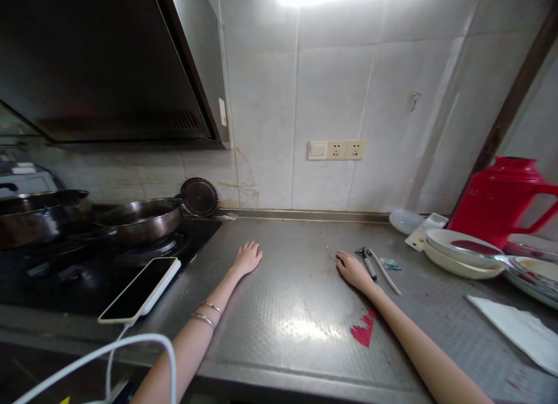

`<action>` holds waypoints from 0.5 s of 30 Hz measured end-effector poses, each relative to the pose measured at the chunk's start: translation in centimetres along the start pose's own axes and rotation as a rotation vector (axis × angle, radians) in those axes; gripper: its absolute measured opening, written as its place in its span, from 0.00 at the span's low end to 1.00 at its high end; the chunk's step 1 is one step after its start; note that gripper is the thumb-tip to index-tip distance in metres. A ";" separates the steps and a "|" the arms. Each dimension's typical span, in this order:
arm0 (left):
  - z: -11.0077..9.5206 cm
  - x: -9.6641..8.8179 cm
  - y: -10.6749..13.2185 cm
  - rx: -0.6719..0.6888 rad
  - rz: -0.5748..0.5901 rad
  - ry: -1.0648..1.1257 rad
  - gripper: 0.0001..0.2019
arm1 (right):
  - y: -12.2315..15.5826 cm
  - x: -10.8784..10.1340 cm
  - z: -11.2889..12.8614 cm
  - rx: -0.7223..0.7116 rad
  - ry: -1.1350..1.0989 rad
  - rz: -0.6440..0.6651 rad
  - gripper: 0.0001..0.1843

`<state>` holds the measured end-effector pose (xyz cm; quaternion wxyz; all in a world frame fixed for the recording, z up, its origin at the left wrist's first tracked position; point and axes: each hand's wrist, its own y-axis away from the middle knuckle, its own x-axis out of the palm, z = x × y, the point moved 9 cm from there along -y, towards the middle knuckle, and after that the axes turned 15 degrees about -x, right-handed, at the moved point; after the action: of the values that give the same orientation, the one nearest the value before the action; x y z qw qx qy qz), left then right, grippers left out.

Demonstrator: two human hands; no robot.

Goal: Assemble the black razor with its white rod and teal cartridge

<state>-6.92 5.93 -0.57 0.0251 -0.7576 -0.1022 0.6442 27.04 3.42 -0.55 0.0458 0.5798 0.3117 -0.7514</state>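
My left hand (248, 257) lies palm down on the steel countertop (288, 293), its fingers stretched out and nothing in it. Two silvery bangles circle that forearm. My right hand (352, 269) also rests palm down, fingers flat and slightly bent, holding nothing visible. Just right of it are what looks like a razor (368, 265) with a dark head and a slim, curved white stick (384, 272). Beyond these sits a small packet with green pieces (390, 264). A torn red scrap (363, 329) is on the counter beside my right forearm.
At left, a white-cased phone (138, 290) with a cable lies by the black stove (52, 282), which carries a pan (143, 221) and a pot (43, 218). To the right stand stacked bowls (462, 261), a red thermos jug (497, 203) and a white paper sheet (518, 328).
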 end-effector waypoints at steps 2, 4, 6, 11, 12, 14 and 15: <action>0.0 0.1 -0.1 0.000 -0.003 0.000 0.23 | 0.0 -0.3 0.2 0.000 -0.008 0.010 0.19; 0.1 0.1 -0.1 0.000 -0.006 0.000 0.23 | -0.1 -0.9 0.2 0.011 -0.013 0.015 0.18; 0.1 0.2 -0.1 -0.001 -0.007 -0.001 0.23 | -0.1 -2.1 -0.2 0.037 -0.008 0.004 0.20; 0.1 0.2 -0.2 0.001 -0.005 0.004 0.23 | 0.6 -7.0 -4.1 0.255 0.039 0.004 0.23; 0.1 0.2 -0.2 0.001 -0.004 0.006 0.23 | 0.9 -7.6 -5.0 0.300 0.039 0.036 0.21; 0.0 0.1 -0.1 0.000 -0.004 0.009 0.23 | 1.6 -8.0 -6.5 0.369 0.027 0.136 0.18; 0.0 0.1 -0.1 0.001 -0.005 0.010 0.23 | 2.1 -7.8 -7.1 0.394 0.014 0.193 0.18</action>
<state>-6.94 6.06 -0.64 0.0276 -0.7606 -0.1037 0.6403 36.41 3.18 4.69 0.0012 0.6100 0.1019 -0.7858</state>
